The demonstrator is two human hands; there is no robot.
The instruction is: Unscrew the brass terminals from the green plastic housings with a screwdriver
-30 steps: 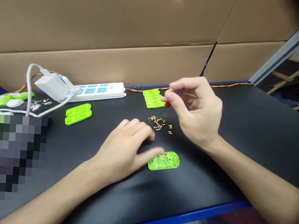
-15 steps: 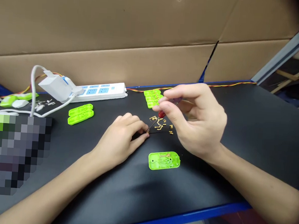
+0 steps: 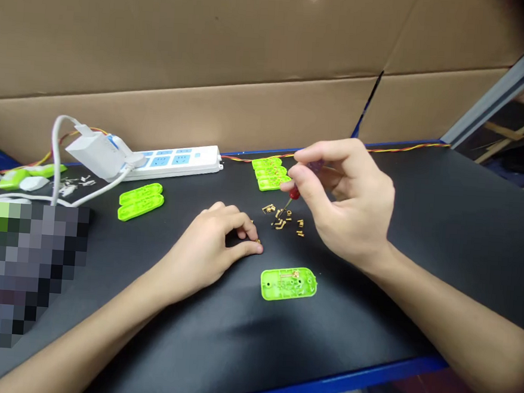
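Observation:
My right hand (image 3: 346,202) is closed round a small screwdriver (image 3: 294,193) with a red and purplish handle; its thin shaft slants down to the left over the loose brass parts (image 3: 280,225). Thumb and index finger of my left hand (image 3: 218,241) pinch a tiny brass piece (image 3: 259,242) just above the black table; the fingers hide most of it. In front of both hands lies an open green plastic shell (image 3: 288,284), its inside facing up, with a brass strip fitted in it.
Several green shells with brass parts (image 3: 270,173) lie behind my right hand. More green shells (image 3: 141,201) are at the left, near a white power strip (image 3: 174,161) with plugs and cables. A pixelated area (image 3: 23,269) covers the left foreground. Cardboard (image 3: 253,58) stands behind the table.
My right hand has moved slightly right, and the screwdriver's tip has left the piece at my left fingertips. My left fingertips have shifted a little toward me.

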